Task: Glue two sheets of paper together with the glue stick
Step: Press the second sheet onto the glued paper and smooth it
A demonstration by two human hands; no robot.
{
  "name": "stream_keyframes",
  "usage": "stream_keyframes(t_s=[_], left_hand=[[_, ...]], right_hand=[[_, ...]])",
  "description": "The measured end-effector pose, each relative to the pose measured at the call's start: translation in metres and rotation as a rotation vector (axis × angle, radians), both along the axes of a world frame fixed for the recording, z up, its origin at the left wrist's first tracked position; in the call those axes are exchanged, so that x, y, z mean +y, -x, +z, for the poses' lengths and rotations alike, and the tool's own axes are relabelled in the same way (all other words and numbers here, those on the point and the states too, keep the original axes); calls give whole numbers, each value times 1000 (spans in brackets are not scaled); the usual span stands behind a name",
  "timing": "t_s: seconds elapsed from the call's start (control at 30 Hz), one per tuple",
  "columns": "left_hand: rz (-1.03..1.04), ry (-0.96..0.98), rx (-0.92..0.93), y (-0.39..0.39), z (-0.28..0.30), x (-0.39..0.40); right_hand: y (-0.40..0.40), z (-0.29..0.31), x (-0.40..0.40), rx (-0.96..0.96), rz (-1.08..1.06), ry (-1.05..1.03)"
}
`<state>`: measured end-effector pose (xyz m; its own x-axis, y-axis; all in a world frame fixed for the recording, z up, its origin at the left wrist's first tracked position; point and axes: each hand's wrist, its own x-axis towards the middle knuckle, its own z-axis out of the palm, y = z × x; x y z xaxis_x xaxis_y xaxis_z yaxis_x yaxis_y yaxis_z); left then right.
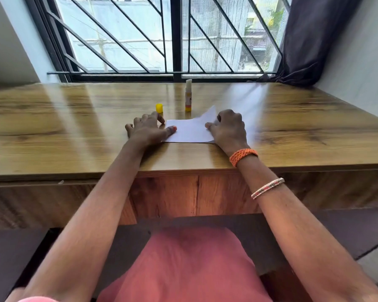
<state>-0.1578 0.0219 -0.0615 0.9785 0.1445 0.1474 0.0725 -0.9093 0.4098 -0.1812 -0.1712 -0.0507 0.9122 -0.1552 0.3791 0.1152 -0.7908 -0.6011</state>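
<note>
Left hand (147,127) presses paper (189,130) flat; right hand (228,127) pinches its lifted corner; one glue stick (188,95), one cap (159,108) beyond; desk (74,118) open either side.

A glossy wood-grain bench (74,118) stretched across the view, its front edge and a reddish-brown wooden panel (166,192) below it facing the camera. Behind the bench stood a wide window with a black metal frame and slanted black bars (175,40); pale buildings and some greenery showed blurred through it. A dark grey curtain (310,40) hung bunched at the window's right side, its lower end resting near the bench's far right corner. Plain pale walls (358,62) flanked the window.
</note>
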Motion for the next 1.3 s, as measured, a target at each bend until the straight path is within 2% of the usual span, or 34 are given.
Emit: stream_keyframes(t_s=[0.1, 0.2, 0.37, 0.53, 0.57, 0.63, 0.73, 0.8, 0.93, 1.13, 1.3], left_hand=[[-13, -21, -2, 0, 0, 0], [-115, -77, -1, 1, 0, -3], [-216, -157, 54, -1, -1, -7], [-235, -217, 87, -3, -1, -10], [-241, -229, 94, -3, -1, -11], [-249, -245, 103, -5, -1, -11], [-263, -275, 109, -3, -2, -9], [-268, -296, 127, -4, -3, -7], [-260, -303, 115, -6, -3, -5], [-232, -286, 120, -6, -4, -6], [-228, -263, 124, -5, -5, -5]], right_hand=[[6, 2, 3, 5, -51, 155], [7, 4, 4, 10, -99, 310], [4, 2, 6, 10, -160, 408], [-11, 6, -5, 5, -343, 511], [-14, 7, -3, -25, -312, 551], [-16, 9, 13, -27, -93, 561], [-17, 6, 52, 277, 383, 451], [-21, -3, 66, 377, 471, 527], [-24, -13, 50, 423, 371, 479], [-19, -11, 9, 441, 198, 566], [-11, -13, 8, 443, 87, 596]])
